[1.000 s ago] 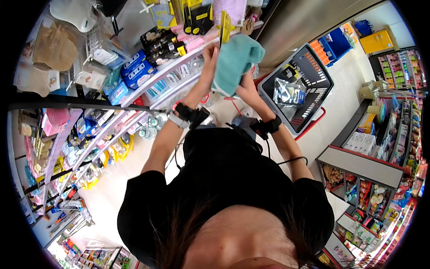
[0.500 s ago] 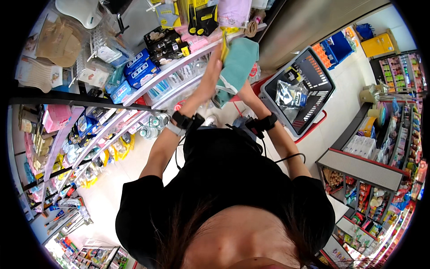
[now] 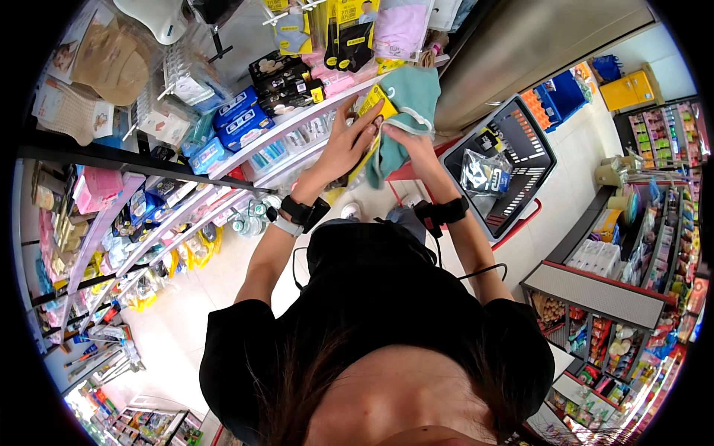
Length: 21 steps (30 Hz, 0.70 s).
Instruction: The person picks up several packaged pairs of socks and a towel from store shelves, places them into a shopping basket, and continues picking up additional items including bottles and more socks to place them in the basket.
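My left hand (image 3: pixel 346 146) is at the edge of a package with a yellow card (image 3: pixel 371 104), its fingers laid against the card and gripping its side. A teal cloth item (image 3: pixel 416 89) with pale trim lies against the card, partly folded, with one end hanging down. My right hand (image 3: pixel 413 144) pinches the cloth near its middle, thumb toward the card. Both hands are held out in front of me, close to the shelf. The cloth's exact kind cannot be made out.
A dark shopping basket (image 3: pixel 537 189) with red handles stands at the right, holding clear-bagged goods (image 3: pixel 485 175). Hanging packages, including black socks (image 3: pixel 355 46), and blue boxes (image 3: pixel 244 126) fill the left shelves. A metal panel (image 3: pixel 513 56) rises beyond the hands.
The teal cloth has turned and opened out, so the yellow card now faces up. My left hand has swung onto the card, and my right fingers have come into view on the cloth.
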Tool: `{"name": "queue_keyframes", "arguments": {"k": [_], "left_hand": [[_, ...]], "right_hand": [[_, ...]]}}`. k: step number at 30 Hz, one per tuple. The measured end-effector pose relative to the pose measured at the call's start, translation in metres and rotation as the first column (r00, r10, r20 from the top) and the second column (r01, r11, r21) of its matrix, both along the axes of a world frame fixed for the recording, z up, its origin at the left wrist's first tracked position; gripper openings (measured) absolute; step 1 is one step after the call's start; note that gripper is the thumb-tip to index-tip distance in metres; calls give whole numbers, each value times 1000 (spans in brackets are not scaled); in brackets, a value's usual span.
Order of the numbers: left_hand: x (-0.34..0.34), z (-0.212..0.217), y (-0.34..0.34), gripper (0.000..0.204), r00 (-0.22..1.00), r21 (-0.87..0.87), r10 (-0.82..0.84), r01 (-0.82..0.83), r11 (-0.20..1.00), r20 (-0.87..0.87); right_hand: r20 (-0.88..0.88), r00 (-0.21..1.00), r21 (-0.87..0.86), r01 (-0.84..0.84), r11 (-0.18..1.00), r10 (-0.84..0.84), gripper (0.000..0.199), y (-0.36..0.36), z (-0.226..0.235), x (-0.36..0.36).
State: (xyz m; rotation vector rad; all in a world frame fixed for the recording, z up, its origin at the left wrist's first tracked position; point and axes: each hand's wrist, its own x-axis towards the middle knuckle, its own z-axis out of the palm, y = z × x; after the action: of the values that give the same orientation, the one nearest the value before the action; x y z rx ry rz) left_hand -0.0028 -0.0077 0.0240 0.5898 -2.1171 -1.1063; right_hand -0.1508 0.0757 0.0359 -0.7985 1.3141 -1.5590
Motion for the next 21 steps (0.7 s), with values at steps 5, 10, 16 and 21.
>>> {"name": "queue_keyframes", "arguments": {"k": [5, 10, 16, 21], "left_hand": [[2, -5, -3, 81, 960, 531, 42, 117, 839, -278], [7, -15, -14, 56, 979, 831, 52, 138, 540, -197], [0, -41, -14, 45, 980, 403, 158, -96, 910, -123], [-16, -28, 12, 47, 976, 347, 118, -49, 936, -181]], "right_hand": [[54, 986, -97, 161, 982, -156, 33, -17, -3, -26], [-369, 897, -86, 227, 970, -243, 41, -21, -15, -32], [-906, 324, -152, 352, 924, -273, 52, -9, -20, -10], [-799, 500, -154, 367, 918, -334, 59, -16, -30, 11]]}}
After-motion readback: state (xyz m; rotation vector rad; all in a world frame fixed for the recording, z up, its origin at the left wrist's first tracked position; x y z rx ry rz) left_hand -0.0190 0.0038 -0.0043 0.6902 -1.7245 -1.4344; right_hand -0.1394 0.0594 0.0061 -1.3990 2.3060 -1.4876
